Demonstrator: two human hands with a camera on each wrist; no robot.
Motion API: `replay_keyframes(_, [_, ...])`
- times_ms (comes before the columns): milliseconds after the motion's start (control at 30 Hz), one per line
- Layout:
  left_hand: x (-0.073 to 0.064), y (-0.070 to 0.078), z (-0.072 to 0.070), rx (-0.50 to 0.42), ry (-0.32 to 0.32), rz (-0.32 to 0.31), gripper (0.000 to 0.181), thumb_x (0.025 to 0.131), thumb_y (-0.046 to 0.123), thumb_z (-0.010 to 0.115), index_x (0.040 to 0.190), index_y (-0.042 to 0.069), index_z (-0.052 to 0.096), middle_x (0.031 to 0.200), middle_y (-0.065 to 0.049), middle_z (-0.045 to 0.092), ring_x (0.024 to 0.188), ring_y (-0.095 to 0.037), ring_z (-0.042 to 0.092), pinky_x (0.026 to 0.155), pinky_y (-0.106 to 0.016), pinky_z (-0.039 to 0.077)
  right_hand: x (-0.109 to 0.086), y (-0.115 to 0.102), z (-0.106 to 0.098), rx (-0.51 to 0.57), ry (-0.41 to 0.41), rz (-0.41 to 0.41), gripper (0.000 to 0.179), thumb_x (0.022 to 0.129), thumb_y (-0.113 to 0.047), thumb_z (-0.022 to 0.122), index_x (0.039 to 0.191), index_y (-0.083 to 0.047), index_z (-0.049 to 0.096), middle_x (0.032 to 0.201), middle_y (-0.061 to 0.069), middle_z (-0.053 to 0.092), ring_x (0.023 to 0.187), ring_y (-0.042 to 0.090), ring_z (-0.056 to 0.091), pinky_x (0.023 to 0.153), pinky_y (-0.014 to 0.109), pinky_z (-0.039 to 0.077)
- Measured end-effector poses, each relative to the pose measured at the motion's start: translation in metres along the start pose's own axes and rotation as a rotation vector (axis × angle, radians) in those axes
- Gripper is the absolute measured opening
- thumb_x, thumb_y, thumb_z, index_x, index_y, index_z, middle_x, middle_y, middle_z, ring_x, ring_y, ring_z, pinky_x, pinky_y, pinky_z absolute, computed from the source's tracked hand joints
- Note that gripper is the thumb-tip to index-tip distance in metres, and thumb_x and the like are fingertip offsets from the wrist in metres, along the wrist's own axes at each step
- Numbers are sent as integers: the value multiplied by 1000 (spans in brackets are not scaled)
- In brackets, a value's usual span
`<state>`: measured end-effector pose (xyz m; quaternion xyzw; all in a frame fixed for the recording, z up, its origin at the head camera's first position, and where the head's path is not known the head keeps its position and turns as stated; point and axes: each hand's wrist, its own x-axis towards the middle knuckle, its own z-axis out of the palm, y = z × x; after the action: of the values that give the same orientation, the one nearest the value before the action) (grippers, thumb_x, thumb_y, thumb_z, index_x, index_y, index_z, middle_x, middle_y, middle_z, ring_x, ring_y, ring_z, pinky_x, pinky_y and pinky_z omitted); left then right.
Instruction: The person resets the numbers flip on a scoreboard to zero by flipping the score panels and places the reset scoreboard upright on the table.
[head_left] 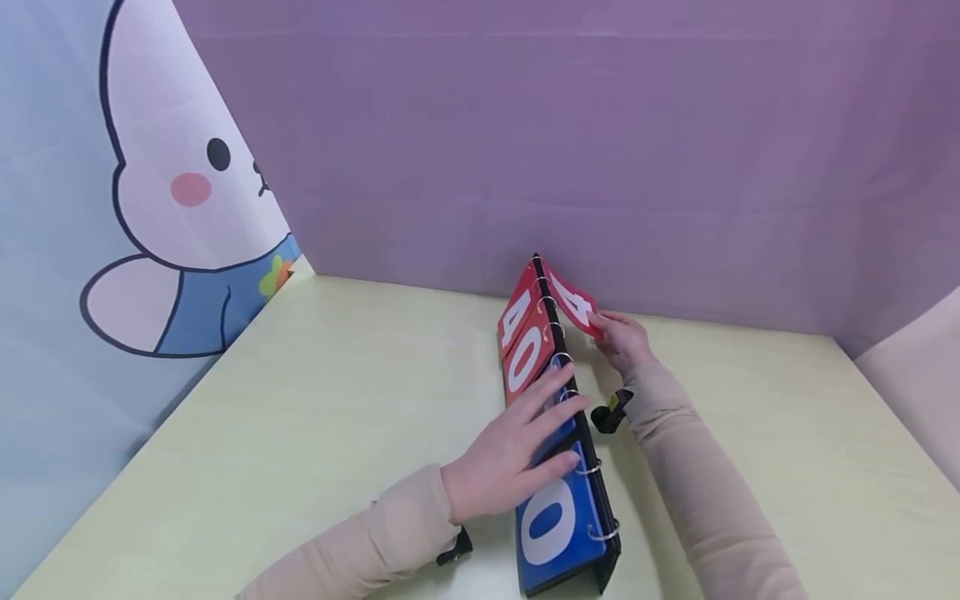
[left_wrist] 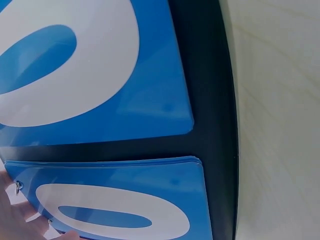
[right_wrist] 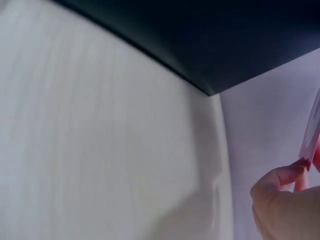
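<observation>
A flip scoreboard (head_left: pixel 573 400) stands tent-like on the table, with red number cards at its far end and blue ones nearer. My right hand (head_left: pixel 624 340) pinches the edge of a red card (head_left: pixel 573 302) marked 4, lifted out on the board's right side; in the right wrist view, thumb and fingers grip the card's corner (right_wrist: pixel 311 135). Across the blue cards and the ringed top edge, my left hand (head_left: pixel 510 454) rests with fingers spread and fairly straight. On the left face show a red 4 (head_left: pixel 515 318), a red 0 (head_left: pixel 525 360) and a blue 0 (head_left: pixel 549 521).
The pale yellow table (head_left: pixel 375 367) runs back to a purple cloth backdrop (head_left: pixel 562 142). To the left hangs a blue sheet with a cartoon character (head_left: pixel 187 200). Metal rings (head_left: pixel 603 531) line the scoreboard's top edge.
</observation>
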<state>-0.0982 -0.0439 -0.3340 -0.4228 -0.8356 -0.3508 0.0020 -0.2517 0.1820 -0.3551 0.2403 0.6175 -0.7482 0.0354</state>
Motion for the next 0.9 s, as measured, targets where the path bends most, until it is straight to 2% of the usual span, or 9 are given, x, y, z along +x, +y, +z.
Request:
replay_keyframes(200, [0,1,-1,-20,-7,-10,57,96,38,50,148,25,30,160,11,3,147,-10,2,112,-46,31,3,-3,-4,-10,30,-24,23,89,-10,64,111,-8,55,73,-9,58,60,2,50,55,16,41])
replay_keyframes(433, [0,1,0,-14,-6,-3,58,96,38,50,148,24,31,160,9,4,147,-12,3,112,-46,31,2,-5,-11,-18,3,26,38,90,-16,64,126,-8,52,70,-10,60,58,3,51,56,15,42])
replay_keyframes(700, [1,2,-1,-19,-14,-7,58,96,39,50,148,25,30,160,10,3,147,-11,3,112,-46,32,0,-9,-15,33,12,60,17,89,-16,65,104,-14,59,69,-9,63,59,5,52,57,16,42])
replay_keyframes(800, [0,2,-1,-25,-13,-17,58,96,39,50,148,25,31,160,12,2,147,-10,2,112,-46,31,1,-9,-15,25,16,58,29,88,-16,66,116,-12,60,68,-9,64,60,4,53,58,15,44])
replay_keyframes(900, [0,2,-1,-29,-13,-19,58,96,39,50,148,26,31,160,12,2,147,-10,2,112,-47,31,2,-9,-17,10,16,56,48,88,-17,66,134,-9,53,67,-10,63,62,4,54,59,14,45])
